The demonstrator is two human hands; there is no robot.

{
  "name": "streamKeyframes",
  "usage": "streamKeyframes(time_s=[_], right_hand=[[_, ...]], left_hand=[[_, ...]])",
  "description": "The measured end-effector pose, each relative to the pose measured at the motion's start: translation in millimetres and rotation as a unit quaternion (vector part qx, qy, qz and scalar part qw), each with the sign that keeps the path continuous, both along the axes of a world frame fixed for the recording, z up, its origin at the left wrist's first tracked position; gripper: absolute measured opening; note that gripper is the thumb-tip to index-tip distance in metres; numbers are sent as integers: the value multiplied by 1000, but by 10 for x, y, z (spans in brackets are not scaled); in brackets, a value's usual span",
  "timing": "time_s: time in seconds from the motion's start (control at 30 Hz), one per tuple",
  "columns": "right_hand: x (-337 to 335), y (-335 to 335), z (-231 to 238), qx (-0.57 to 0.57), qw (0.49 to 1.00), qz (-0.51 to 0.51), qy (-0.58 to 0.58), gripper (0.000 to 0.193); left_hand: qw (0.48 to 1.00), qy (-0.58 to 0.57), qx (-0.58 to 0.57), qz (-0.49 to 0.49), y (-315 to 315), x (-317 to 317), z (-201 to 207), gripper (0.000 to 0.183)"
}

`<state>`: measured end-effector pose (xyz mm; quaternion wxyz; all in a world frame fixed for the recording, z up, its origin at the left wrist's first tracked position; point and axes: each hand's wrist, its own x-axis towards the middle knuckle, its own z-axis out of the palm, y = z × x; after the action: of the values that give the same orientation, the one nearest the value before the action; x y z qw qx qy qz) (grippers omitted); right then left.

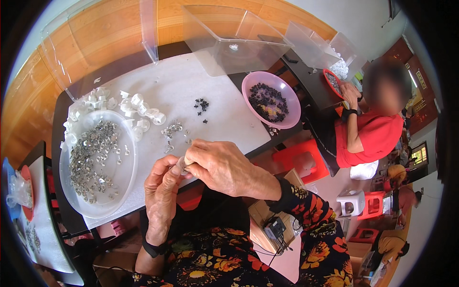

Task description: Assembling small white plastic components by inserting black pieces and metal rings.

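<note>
Above the table's near edge, my left hand (161,191) pinches a small whitish piece (182,165), mostly covered by fingers. The fingertips of my right hand (217,165) press against the same piece from the right. Just beyond my hands lies a small heap of metal clips (172,128). Farther left sit several white plastic parts (138,106) with round bases. A clear round tray (132,177) holds many shiny metal pieces (93,153). Some tiny black parts (201,104) lie loose on the white table covering (229,115).
A pink bowl (247,95) of black parts stands at the table's right end. Clear plastic bins (224,52) line the far side. To the right, a person in a red shirt (377,138) works at another table. A red stool (306,160) stands between us.
</note>
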<state>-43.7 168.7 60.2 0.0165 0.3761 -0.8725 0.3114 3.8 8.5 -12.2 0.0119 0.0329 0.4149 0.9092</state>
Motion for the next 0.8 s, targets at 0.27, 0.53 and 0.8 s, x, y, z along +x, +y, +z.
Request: streamKeyframes(time_s=[0.27,0.53,0.8], right_hand=[[-9,-6,24,13,1000,13,0,9],[60,-36,-38,-43,998,-50,-24,14],[103,-10,-97,-97,983,-84,-129,16]], left_hand=[[1000,-3,-13,-9,-4,6,20,21],[1000,-23,-13,2,4,10,42,21],[996,-46,46,-68,-97,-13,61,28]])
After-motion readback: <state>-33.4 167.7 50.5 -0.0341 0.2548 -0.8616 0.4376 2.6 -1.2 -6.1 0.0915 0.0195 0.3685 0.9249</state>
